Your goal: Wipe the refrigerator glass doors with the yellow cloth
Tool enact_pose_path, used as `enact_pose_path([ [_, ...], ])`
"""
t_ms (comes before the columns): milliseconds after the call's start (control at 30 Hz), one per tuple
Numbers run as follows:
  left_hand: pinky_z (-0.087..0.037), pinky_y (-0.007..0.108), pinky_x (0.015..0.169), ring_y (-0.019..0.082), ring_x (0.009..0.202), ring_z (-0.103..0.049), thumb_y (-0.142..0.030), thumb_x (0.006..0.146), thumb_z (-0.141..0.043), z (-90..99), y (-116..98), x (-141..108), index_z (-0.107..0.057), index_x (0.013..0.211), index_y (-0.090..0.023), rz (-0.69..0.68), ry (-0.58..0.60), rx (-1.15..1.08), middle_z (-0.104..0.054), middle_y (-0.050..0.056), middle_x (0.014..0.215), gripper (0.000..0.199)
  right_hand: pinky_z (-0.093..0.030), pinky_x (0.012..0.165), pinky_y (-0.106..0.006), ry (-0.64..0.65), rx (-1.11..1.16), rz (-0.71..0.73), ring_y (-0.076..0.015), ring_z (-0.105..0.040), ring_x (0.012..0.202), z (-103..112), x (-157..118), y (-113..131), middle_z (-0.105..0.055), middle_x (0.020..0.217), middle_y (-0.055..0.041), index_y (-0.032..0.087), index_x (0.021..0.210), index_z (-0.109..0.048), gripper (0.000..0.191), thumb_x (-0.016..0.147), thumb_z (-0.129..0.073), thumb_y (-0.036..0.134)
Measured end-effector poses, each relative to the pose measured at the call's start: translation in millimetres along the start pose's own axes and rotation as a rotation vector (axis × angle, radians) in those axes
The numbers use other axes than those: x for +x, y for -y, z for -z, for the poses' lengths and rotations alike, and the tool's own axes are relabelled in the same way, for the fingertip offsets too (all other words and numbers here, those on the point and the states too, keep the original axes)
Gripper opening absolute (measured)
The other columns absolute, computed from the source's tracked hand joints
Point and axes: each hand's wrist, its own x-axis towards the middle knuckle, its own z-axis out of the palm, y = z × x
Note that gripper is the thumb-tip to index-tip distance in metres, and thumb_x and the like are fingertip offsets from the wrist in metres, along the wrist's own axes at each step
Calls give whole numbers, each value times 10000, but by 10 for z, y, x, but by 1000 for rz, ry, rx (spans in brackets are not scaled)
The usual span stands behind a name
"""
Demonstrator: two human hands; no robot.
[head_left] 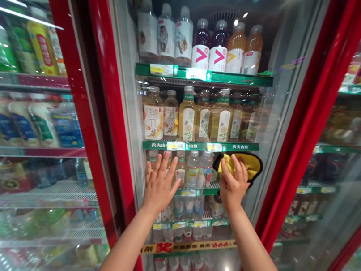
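The left hand (159, 186) is raised with its palm toward the red-framed glass door (114, 98); its fingers are straight, spread apart and hold nothing. This looks like a bracing pose, though whether the palm touches the pane cannot be told. To its right, the right hand (234, 186) has its fingers bent and gathered on a black-edged yellow cloth (254, 165), which lies spread against the door at the green-edged shelf strip (243, 146). Gripped from the near side, the cloth probably stays flat against the glass.

The working surface is this upright pane, shiny with small reflections. At left, a neighbouring cooler holds bottles, among them a yellow bottle (43, 44). Behind the pane, white bottles (184, 36), purple bottles (218, 46) and orange bottles (236, 48) line the top shelf, likely sorted by kind, labels forward. At far right stands another stocked cooler (341, 151).
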Motion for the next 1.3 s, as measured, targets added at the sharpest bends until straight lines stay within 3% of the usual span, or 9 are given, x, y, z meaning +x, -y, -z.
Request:
enact_pose_path([
  [100, -148, 579, 1283, 304, 1583, -133, -381, 987, -583, 37, 53, -14, -55, 1646, -261, 33, -10, -4, -119, 119, 1708, 852, -464, 1089, -443, -99, 74, 7, -251, -512, 1388, -163, 277, 250, -654, 1423, -43, 343, 1340, -671, 463, 971, -514, 111],
  [233, -133, 572, 1288, 297, 1583, -152, -379, 991, -572, 79, 135, -76, -49, 1645, -254, 19, 13, -11, -148, 115, 1705, 847, -426, 1113, -427, 45, 86, 150, -247, -474, 1423, -214, 178, 669, -655, 1428, -7, 344, 1367, -649, 481, 964, -526, 111],
  [367, -66, 559, 1298, 267, 1587, -150, -383, 993, -567, 133, 303, -189, -64, 1643, -267, -17, 40, 3, -245, 85, 1686, 830, -397, 1135, -410, 220, 36, 249, -223, -486, 1420, -78, -140, 612, -624, 1467, -7, 370, 1412, -604, 513, 977, -517, 112],
  [500, -18, 563, 1297, 250, 1592, -127, -403, 990, -572, 159, 451, -270, -92, 1641, -286, -36, 34, 11, -318, 61, 1665, 817, -427, 1132, -429, 77, 47, 60, -243, -431, 1475, -143, 59, 524, -571, 1519, -60, 355, 1475, -546, 532, 996, -482, 134],
  [633, 3, 557, 1297, 254, 1592, -132, -446, 978, -588, 140, 486, -293, -99, 1645, -269, -12, 2, 22, -291, 78, 1674, 846, -411, 1166, -471, 16, 60, -15, -263, -348, 1526, -319, 318, 884, -492, 1584, -75, 344, 1537, -468, 562, 1004, -460, 166],
  [833, -71, 571, 1297, 283, 1580, -181, -394, 988, -570, 183, 576, -365, -46, 1649, -246, 24, 12, 29, -250, 102, 1685, 856, -441, 1124, -404, 259, 28, 205, -242, -446, 1468, -196, -129, 1103, -570, 1523, -38, 372, 1456, -567, 557, 967, -519, 109],
  [967, -130, 605, 1282, 314, 1580, -170, -385, 967, -604, 254, 706, -419, -51, 1648, -280, 51, 33, 16, -170, 102, 1704, 884, -438, 1126, -426, 133, 31, 66, -259, -423, 1484, -233, -23, 1115, -554, 1535, -74, 343, 1480, -547, 528, 996, -496, 139],
  [1100, -141, 604, 1281, 319, 1587, -122, -394, 953, -625, 300, 777, -452, -48, 1651, -236, 77, 56, 30, -120, 126, 1709, 920, -414, 1147, -442, 84, 58, -3, -268, -339, 1529, -411, 244, 1489, -477, 1595, -83, 320, 1518, -502, 529, 1010, -477, 172],
  [1300, -140, 594, 1283, 314, 1585, -142, -403, 970, -588, 355, 925, -600, -13, 1647, -154, 90, 61, 61, -168, 174, 1695, 922, -423, 1115, -394, 282, 85, 202, -227, -423, 1481, -313, -145, 1650, -555, 1538, -28, 376, 1475, -538, 557, 984, -496, 118],
])
